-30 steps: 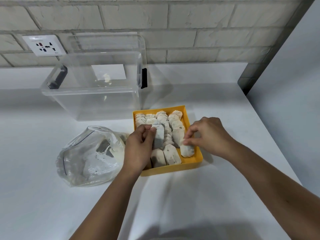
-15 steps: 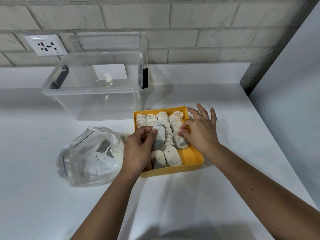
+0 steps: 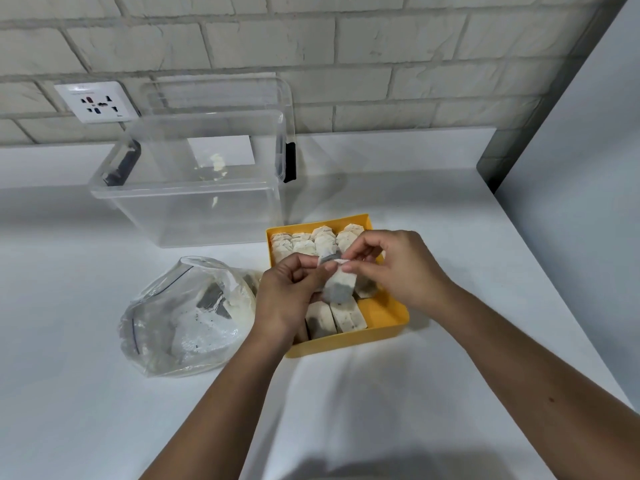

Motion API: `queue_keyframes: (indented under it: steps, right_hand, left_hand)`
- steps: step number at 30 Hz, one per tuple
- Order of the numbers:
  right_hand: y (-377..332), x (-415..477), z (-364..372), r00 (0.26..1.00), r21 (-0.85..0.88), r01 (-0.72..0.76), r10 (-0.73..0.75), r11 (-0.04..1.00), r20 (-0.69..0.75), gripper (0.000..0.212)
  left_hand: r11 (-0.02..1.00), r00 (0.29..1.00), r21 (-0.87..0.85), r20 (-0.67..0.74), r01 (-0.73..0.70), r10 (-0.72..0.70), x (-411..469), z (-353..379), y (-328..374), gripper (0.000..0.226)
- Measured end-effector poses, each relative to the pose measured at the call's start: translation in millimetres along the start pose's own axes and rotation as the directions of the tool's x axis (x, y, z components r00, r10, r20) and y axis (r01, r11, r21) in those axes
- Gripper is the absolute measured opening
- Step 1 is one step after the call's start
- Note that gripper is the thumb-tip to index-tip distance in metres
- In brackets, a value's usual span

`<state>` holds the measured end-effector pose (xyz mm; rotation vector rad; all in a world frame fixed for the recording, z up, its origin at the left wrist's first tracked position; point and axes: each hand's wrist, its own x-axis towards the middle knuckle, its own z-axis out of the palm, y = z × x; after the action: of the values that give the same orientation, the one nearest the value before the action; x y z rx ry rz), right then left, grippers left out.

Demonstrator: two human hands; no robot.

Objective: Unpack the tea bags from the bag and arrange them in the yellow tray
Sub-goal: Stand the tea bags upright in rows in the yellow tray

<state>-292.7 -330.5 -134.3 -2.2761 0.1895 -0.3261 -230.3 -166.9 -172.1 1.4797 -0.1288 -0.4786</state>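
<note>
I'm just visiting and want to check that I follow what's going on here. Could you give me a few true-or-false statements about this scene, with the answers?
1. The left hand and the right hand both pinch one white paper tea bag above the yellow plastic tray. True.
2. The crumpled clear plastic bag is empty. False: several tea bags still show inside it.
3. The crumpled clear plastic bag lies on the white counter, to the left of the yellow plastic tray. True.
4. The yellow plastic tray is packed full. False: a bare yellow patch shows at its near right corner.
5. The large clear plastic storage box stands in front of the yellow plastic tray. False: it stands behind the tray, near the brick wall.
</note>
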Motion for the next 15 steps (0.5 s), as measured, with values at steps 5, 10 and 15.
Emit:
queue_keyframes:
  steps: [5, 10, 15]
  right_hand:
    - [2.4, -4.5, -31.5, 0.964, -0.238, -0.072, 0.129, 0.969, 0.234, 0.011]
    - [23.8, -11.5, -5.8, 0.933, -0.442, -0.075, 0.219, 0.894, 0.285, 0.011]
    - [40.1, -3.3, 10.7, 0.997, -0.583, -0.021, 0.062, 0.812, 0.049, 0.017]
  left_hand:
    - [0.997, 0.998, 0.057, -0.03, -0.047, 0.049, 3.7, -6.7, -3.4, 0.01]
    - [0.986, 0.994, 0.138, -0.056, -0.09, 0.099, 2.0, -8.2, -8.8, 0.005]
    - [0.977, 0.992, 0.187, -0.056, -0.101, 0.114, 3.9, -9.8, -9.9, 0.007]
